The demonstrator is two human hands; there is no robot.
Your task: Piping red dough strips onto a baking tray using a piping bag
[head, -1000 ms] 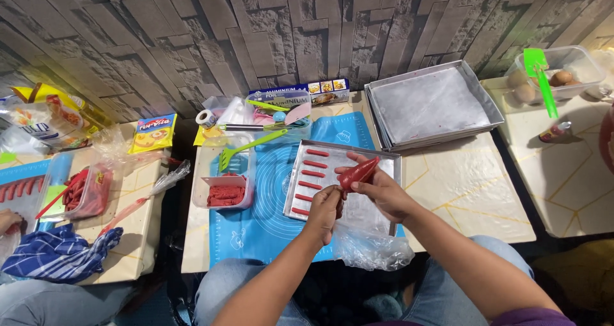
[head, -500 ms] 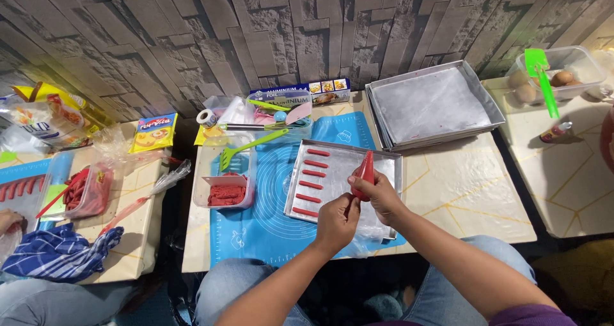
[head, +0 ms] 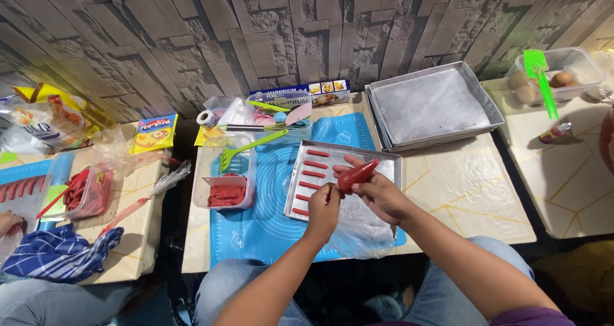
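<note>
My right hand [head: 380, 195] grips a clear piping bag [head: 356, 175] filled with red paste, its tip pointing down-left over a small metal tray [head: 390, 163]. My left hand [head: 324, 208] pinches the bag near its tip. The tray carries a column of several short red piped strips [head: 311, 174] on its left side. The empty clear tail of the bag [head: 361, 233] drapes over the tray's near edge. The tray rests on a blue silicone mat [head: 268, 211].
A clear box of red paste [head: 225, 193] with a green spatula [head: 246, 148] stands left of the tray. A larger lined metal tray [head: 435, 105] lies behind right. A foil box [head: 300, 94], tape and packets sit at the back. Another person's hand [head: 7, 222] is far left.
Both hands have shifted left over the tray, and the red bag now lies more level, tip toward the column of strips. The clear tail has flattened under my hands.
</note>
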